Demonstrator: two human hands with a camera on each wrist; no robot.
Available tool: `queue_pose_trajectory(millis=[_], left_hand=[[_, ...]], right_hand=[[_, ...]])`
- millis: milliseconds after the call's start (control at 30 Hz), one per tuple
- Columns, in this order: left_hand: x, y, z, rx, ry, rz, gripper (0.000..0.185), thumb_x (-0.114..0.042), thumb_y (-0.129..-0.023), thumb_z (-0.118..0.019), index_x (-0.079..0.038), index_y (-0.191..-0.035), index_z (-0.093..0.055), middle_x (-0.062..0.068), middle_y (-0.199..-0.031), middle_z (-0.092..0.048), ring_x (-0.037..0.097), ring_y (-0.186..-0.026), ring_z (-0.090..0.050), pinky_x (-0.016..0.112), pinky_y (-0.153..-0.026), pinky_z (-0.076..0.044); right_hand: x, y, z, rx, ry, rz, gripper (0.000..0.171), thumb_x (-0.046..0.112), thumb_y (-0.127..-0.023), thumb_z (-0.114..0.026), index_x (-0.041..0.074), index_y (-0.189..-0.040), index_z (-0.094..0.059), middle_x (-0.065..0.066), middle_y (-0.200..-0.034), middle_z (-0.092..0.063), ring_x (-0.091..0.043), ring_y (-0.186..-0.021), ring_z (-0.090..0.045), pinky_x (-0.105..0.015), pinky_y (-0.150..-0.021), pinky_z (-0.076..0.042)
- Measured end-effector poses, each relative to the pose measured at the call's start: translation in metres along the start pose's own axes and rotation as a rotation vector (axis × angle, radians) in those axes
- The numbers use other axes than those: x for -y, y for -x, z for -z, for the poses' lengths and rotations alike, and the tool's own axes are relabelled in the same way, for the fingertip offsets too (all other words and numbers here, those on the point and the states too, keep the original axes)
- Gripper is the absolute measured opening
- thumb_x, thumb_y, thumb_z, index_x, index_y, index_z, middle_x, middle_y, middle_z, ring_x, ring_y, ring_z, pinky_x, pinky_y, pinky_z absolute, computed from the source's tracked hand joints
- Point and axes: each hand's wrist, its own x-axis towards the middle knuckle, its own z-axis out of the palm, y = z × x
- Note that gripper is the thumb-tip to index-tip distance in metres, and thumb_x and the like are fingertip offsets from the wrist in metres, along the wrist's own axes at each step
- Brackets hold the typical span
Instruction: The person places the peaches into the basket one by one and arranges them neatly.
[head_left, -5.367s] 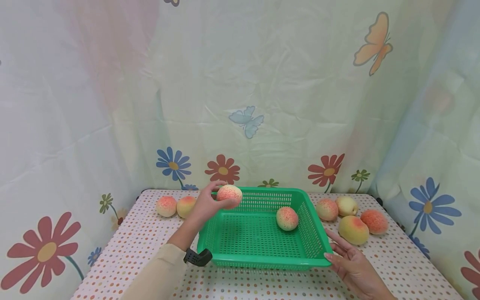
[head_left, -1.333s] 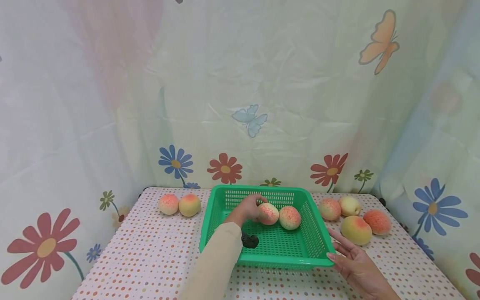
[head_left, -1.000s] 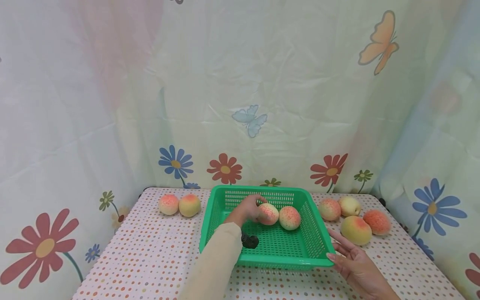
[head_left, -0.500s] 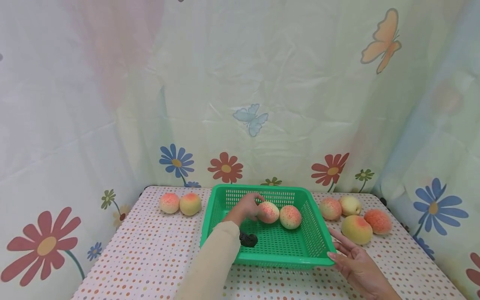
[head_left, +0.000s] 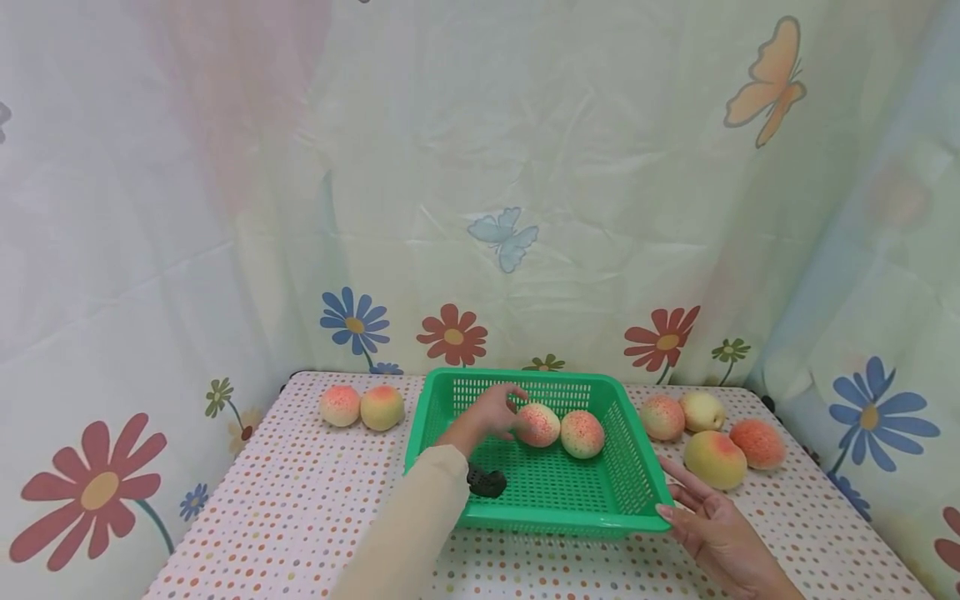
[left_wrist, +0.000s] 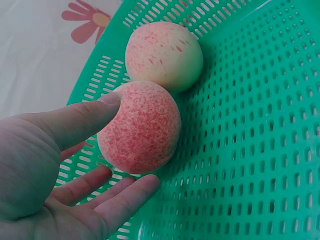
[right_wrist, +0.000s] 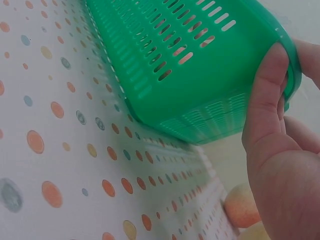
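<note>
In the green plastic basket [head_left: 558,523] two speckled peaches lie side by side and touch in the left wrist view. My left hand [head_left: 491,415] is inside the basket, left of the nearer peach [left_wrist: 142,127]. Its thumb overlaps that peach's edge in the left wrist view, and the fingers spread loosely below it. The second peach [left_wrist: 164,56] sits beyond. My right hand [head_left: 708,527] pinches the basket's near right corner, thumb on one side of the rim and fingers on the other, as the right wrist view shows.
Left of the basket, two peaches [head_left: 362,407] sit on the dotted tablecloth [head_left: 300,517]. To its right stand a speckled peach [head_left: 663,417], a pale yellow fruit [head_left: 703,411], a yellow peach [head_left: 715,460] and a reddish one [head_left: 757,443]. A flowered curtain [head_left: 570,167] hangs behind.
My left hand brought the peach from above the basket's left side down beside the other peach. Since half a second ago its fingers have loosened and drawn slightly left. The right hand stays at the corner.
</note>
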Motion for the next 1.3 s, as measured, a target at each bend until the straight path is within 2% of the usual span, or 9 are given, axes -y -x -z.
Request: queue_pose_trajectory(millis=[267, 400, 800, 1100, 1300], left_hand=[[0.006, 0.003, 0.009, 0.022, 0.082, -0.032, 0.054, -0.005, -0.089, -0.078, -0.005, -0.139, -0.057, 0.023, -0.134, -0.054, 0.032, -0.106, -0.065, 0.049, -0.087, -0.062], [0.007, 0.006, 0.012, 0.023, 0.110, -0.039, 0.055, -0.005, -0.088, -0.079, -0.006, -0.139, -0.057, 0.022, -0.131, -0.054, 0.031, -0.103, -0.065, 0.047, -0.086, -0.063], [0.000, 0.021, 0.021, 0.038, 0.134, -0.056, 0.060, -0.006, -0.087, -0.081, -0.009, -0.140, -0.055, 0.021, -0.132, -0.055, 0.026, -0.100, -0.066, 0.043, -0.086, -0.063], [-0.004, 0.038, 0.030, 0.071, 0.138, -0.116, 0.064, -0.012, -0.087, -0.082, -0.006, -0.144, -0.052, 0.025, -0.136, -0.053, 0.029, -0.101, -0.070, 0.041, -0.086, -0.063], [-0.002, 0.049, 0.037, 0.048, 0.110, -0.153, 0.063, -0.021, -0.089, -0.081, -0.011, -0.145, -0.054, 0.022, -0.137, -0.056, 0.027, -0.102, -0.072, 0.050, -0.094, -0.060]], right_hand=[[0.000, 0.000, 0.003, 0.078, -0.048, 0.011, 0.059, 0.001, -0.106, -0.049, 0.050, -0.139, -0.054, 0.008, -0.125, -0.062, -0.008, -0.108, -0.068, -0.024, -0.089, -0.060], [0.001, -0.001, 0.004, 0.076, -0.043, 0.007, 0.059, 0.002, -0.106, -0.049, 0.051, -0.139, -0.054, 0.009, -0.125, -0.061, -0.008, -0.108, -0.068, -0.025, -0.090, -0.060], [0.002, -0.003, 0.001, -0.009, -0.043, -0.023, 0.057, 0.002, -0.104, -0.054, 0.052, -0.132, -0.058, 0.007, -0.122, -0.063, -0.008, -0.105, -0.068, -0.026, -0.089, -0.061], [-0.001, -0.001, 0.004, 0.053, -0.046, -0.006, 0.058, 0.002, -0.106, -0.051, 0.052, -0.134, -0.057, 0.010, -0.122, -0.066, -0.010, -0.107, -0.069, -0.028, -0.091, -0.061], [-0.003, -0.002, 0.005, 0.065, -0.058, -0.001, 0.059, 0.002, -0.106, -0.049, 0.052, -0.134, -0.058, 0.011, -0.122, -0.066, -0.010, -0.107, -0.069, -0.029, -0.091, -0.061]])
